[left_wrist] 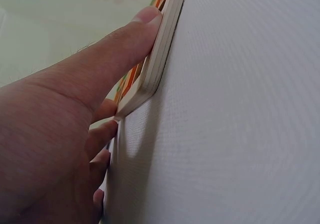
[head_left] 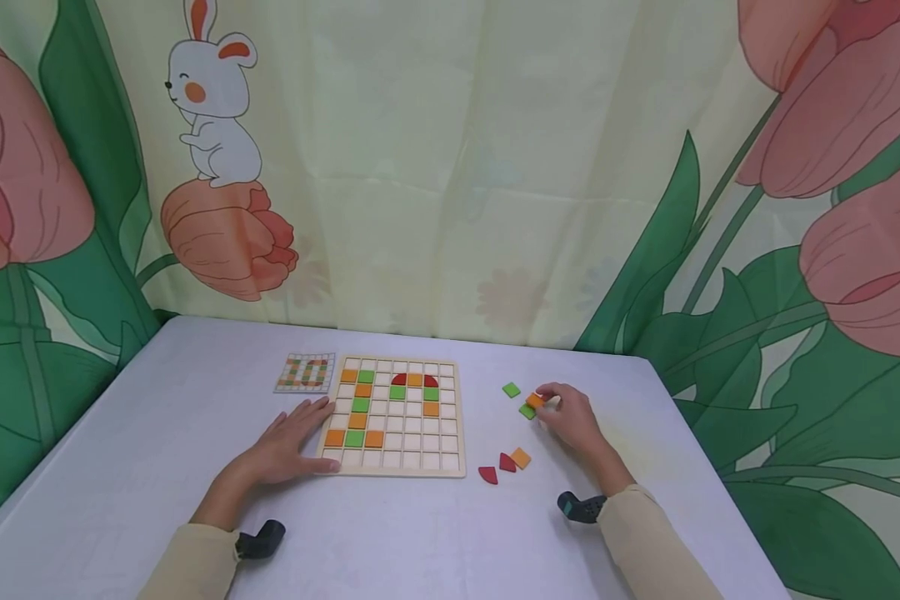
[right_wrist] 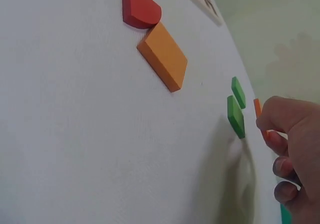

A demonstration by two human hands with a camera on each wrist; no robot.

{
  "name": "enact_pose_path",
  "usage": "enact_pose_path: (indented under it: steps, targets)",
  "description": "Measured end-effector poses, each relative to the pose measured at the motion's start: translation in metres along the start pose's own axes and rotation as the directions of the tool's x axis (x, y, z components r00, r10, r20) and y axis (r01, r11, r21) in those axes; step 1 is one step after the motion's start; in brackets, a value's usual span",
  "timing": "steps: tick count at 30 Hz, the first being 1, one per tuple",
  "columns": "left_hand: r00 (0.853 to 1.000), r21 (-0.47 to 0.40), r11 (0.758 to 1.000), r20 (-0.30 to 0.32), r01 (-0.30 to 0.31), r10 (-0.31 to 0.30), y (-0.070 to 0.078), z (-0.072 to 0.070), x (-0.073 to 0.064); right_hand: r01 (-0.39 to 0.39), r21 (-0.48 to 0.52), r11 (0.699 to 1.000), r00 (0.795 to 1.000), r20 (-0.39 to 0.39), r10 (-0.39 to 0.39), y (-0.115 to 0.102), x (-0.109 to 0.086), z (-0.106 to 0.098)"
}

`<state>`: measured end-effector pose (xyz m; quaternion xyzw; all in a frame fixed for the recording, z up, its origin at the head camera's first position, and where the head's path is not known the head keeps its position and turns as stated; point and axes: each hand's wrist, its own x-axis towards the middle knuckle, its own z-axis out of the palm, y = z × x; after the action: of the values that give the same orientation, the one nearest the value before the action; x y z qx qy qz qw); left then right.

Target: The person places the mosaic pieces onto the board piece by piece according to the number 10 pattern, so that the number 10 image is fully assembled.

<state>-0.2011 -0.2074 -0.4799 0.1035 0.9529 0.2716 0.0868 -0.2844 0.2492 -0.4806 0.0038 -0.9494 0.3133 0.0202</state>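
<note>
My left hand (head_left: 288,443) rests at the lower left corner of a wooden grid board (head_left: 397,477). Its fingers are spread along the left side, and in the left wrist view the thumb (left_wrist: 127,41) lies along the board's edge (left_wrist: 150,78). Between thumb and fingertips, my right hand (head_left: 576,423) pinches an orange square tile (head_left: 535,401), also visible in the right wrist view. Just beside that tile are two green square tiles, one nearer (head_left: 527,412) and one farther back (head_left: 511,389). Orange, green and red tiles sit in several of the board's cells.
A small pattern card (head_left: 304,373) lies behind my left hand, left of the board. Two red quarter-round tiles (head_left: 488,475) and a loose orange square tile (head_left: 521,458) lie right of the board. A printed curtain (head_left: 450,167) hangs behind the white-covered table (head_left: 420,542).
</note>
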Motion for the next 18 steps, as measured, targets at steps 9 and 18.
enact_pose_path:
  steps: [9,18]
  targets:
    - [1.000,0.005,1.000,-0.009,-0.002,0.002,-0.003,0.002,0.001,0.080,0.028,0.996,0.997,0.019,-0.080,-0.028,-0.004,0.007]
    - [1.000,0.006,1.000,-0.012,-0.007,0.008,-0.004,0.002,0.001,0.144,0.026,0.989,0.989,0.031,-0.145,-0.062,-0.008,0.027]
